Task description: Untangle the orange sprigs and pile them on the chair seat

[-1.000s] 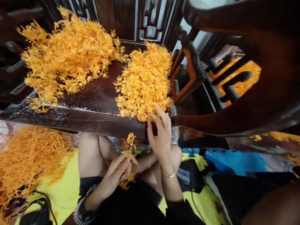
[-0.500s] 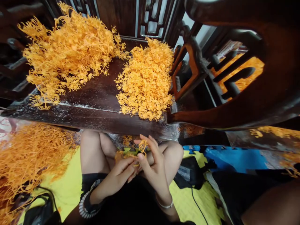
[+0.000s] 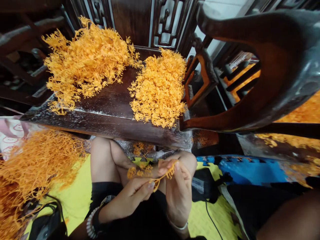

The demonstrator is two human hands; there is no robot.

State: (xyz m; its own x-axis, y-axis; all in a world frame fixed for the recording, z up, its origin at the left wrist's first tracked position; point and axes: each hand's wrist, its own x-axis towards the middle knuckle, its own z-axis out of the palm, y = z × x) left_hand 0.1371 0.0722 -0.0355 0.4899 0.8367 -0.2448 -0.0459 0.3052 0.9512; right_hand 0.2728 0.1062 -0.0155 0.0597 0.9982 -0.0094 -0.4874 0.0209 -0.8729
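Dark wooden seat (image 3: pixel 105 103) is carrying two orange heaps, the branched heap (image 3: pixel 87 63) and the finer heap (image 3: pixel 160 86), neither sitting in any bin. We are pinching one orange sprig (image 3: pixel 160 178) above our lap (image 3: pixel 147 216), left hand (image 3: pixel 130 196) clamped on its stem, right hand (image 3: pixel 177 193) on its tip. Uneven pulling could be snapping it, scattering bits onto the yellow mat (image 3: pixel 75 200).

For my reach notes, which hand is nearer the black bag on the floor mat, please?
Right: the right hand is just left of the black bag; the left hand lies farther left.

Both hands, left (image 3: pixel 130 200) and right (image 3: pixel 178 195), pinch an orange sprig (image 3: pixel 162 176) below the wooden bench (image 3: pixel 107 125).
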